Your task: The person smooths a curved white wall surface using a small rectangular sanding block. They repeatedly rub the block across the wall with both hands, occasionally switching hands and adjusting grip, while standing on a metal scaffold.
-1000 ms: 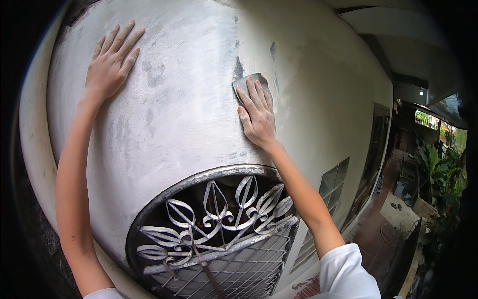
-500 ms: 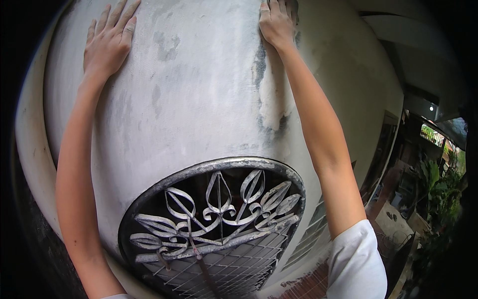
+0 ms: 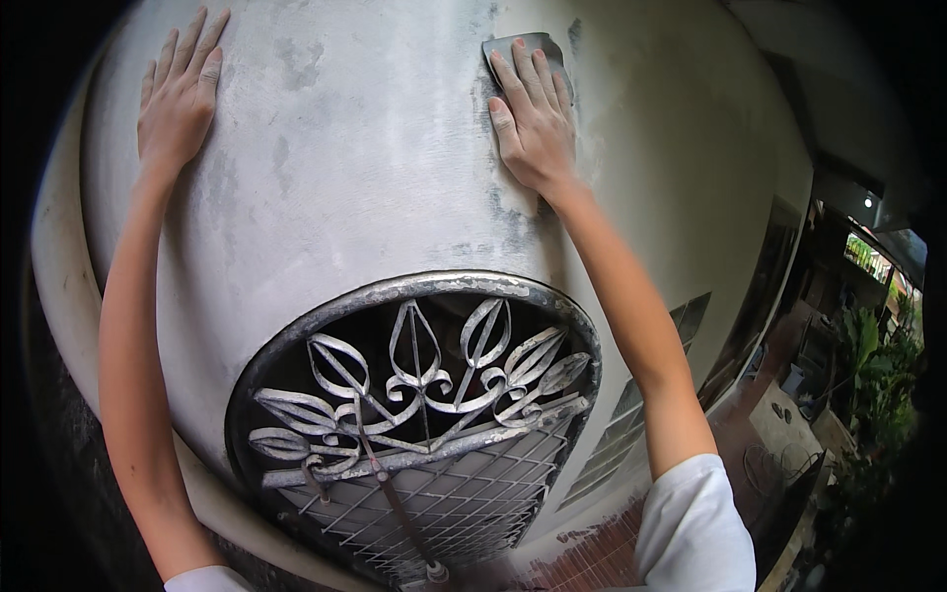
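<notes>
A dark grey sheet of sandpaper [image 3: 547,47] lies against the off-white plastered wall [image 3: 365,178], high up and right of centre. My right hand [image 3: 538,128], its fingers whitened with dust, holds the sheet pressed flat under its stretched fingers. Grey bare streaks and a pale patch run down the wall around and below it. Far up on the left, my left hand [image 3: 180,113] rests palm down on the wall with fingers spread and nothing in them. Dust coats those fingers too.
Below my hands, an arched opening holds a metal grille [image 3: 419,380] with leaf-shaped scrollwork and diagonal lattice. A curved pale moulding [image 3: 67,237] borders the left. At right are a louvred window [image 3: 621,424], green plants [image 3: 868,355] and cluttered objects. Reddish tiles [image 3: 592,553] lie below.
My right hand has come down the wall, and the sandpaper now shows fully beneath its fingers. My left hand sits slightly further left in view. The grille appears higher.
</notes>
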Motion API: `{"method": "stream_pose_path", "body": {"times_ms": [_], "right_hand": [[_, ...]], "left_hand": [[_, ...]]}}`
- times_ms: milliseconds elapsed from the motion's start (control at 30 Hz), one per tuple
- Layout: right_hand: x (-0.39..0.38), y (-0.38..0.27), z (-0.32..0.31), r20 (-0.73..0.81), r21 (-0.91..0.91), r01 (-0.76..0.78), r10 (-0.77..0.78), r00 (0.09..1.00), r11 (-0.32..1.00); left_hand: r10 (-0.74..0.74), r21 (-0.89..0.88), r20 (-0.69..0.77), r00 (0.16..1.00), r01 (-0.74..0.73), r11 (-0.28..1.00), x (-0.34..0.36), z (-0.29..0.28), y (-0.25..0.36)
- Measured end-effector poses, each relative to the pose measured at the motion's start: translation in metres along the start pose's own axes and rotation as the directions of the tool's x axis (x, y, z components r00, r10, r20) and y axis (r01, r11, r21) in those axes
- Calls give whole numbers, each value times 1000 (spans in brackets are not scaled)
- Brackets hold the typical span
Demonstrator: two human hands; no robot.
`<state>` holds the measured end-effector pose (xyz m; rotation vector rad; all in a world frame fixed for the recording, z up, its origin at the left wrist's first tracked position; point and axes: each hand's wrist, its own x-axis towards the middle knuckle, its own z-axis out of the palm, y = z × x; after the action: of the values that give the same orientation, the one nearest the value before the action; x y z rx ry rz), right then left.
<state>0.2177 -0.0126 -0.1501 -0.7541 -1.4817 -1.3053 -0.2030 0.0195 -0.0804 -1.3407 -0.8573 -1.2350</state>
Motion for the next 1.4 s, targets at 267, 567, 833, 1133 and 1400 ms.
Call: {"method": "stream_pose_path", "body": {"times_ms": [267, 567, 833, 1133, 1400], "right_hand": [[-112, -5, -32, 138, 29, -23, 19, 990, 999], [-156, 16, -60, 271, 179, 137, -183, 945, 974], [-157, 21, -68, 254, 167, 97, -138, 957, 981], [-172, 45, -75, 251, 194, 95, -143, 957, 976], [-206, 73, -79, 273, 213, 94, -152, 950, 972]], "left_hand": [[68, 174, -384, 921, 0, 985, -15, 36, -3], [191, 27, -234, 953, -190, 981, -9, 38, 142], [631, -160, 226, 742, -610, 776, -26, 6, 284], [504, -48, 191, 842, -504, 862, -3, 12, 301], [34, 72, 144, 989, -44, 996, 55, 19, 312]]}}
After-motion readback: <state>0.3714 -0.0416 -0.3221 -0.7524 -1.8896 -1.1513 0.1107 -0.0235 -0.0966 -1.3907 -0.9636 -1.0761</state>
